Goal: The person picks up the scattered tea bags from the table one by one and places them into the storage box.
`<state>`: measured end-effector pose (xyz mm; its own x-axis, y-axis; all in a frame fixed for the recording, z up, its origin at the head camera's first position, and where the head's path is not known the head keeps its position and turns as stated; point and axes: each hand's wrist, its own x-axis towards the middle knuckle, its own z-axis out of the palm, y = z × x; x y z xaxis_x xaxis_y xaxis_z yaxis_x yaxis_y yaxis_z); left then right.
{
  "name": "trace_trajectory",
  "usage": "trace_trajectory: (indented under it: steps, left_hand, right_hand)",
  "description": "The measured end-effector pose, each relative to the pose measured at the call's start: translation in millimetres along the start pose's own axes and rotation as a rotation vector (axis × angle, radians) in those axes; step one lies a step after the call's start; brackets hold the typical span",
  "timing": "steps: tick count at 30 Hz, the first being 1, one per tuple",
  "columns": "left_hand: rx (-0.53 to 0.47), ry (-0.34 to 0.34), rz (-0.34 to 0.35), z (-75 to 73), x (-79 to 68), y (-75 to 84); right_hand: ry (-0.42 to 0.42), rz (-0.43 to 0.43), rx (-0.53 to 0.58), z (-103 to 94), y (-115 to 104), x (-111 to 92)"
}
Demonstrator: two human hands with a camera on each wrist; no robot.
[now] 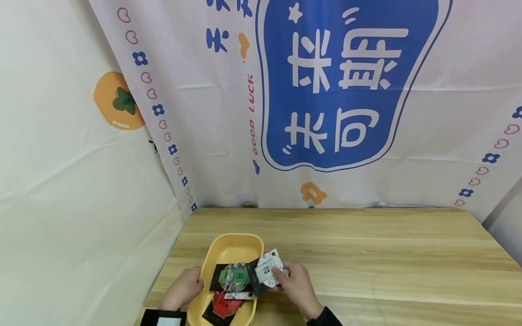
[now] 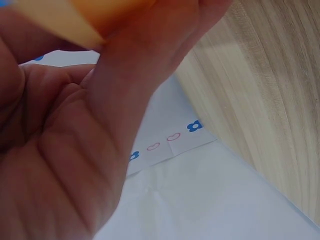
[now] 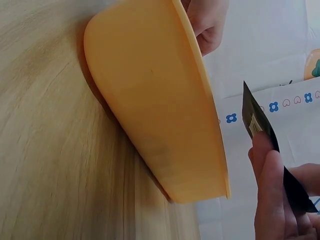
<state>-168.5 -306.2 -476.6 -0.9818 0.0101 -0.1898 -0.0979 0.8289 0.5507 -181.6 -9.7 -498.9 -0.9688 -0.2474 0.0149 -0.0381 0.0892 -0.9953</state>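
Observation:
A yellow plastic tub (image 1: 234, 240) sits on the table toward the left. My left hand (image 1: 183, 287) grips its left rim; in the left wrist view the thumb and curled fingers close on the yellow edge (image 2: 117, 17). With thumb and fingers, my right hand (image 1: 299, 287) pinches a flat black-and-white sachet (image 1: 268, 267) over the tub's right rim. The right wrist view has this sachet edge-on, raised above the rim. Inside the tub lie a black sachet with a green label (image 1: 236, 276), another with a red label (image 1: 224, 305), and part of a white-patterned one (image 1: 239, 295).
The wood-grain table (image 1: 387, 262) extends to the right of the tub. A white printed cloth (image 1: 220, 149) with a blue panel hangs along the back edge, and a pale cloth wall (image 1: 81, 203) stands close by on the left.

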Motion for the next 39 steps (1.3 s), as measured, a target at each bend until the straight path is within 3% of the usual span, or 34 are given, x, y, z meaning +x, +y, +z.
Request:
trace_trajectory:
  steps: [8, 13, 24, 39]
  left_hand:
    - [0.011, 0.0, 0.004, 1.1, 1.6, -0.8]
    - [0.0, 0.003, 0.022, 1.4, -0.2, -3.4]
    - [-0.017, -0.015, 0.002, 0.8, 1.7, -3.6]
    - [-0.012, -0.02, 0.015, -0.1, 2.0, -3.5]
  right_hand:
    - [-0.013, -0.035, 0.002, 2.6, -36, -13]
    - [-0.036, -0.047, 0.007, 5.1, -40, -12]
    - [-0.043, -0.02, 0.033, 12.6, -6, 5]
    - [-0.044, -0.042, 0.033, 21.1, -3, 8]
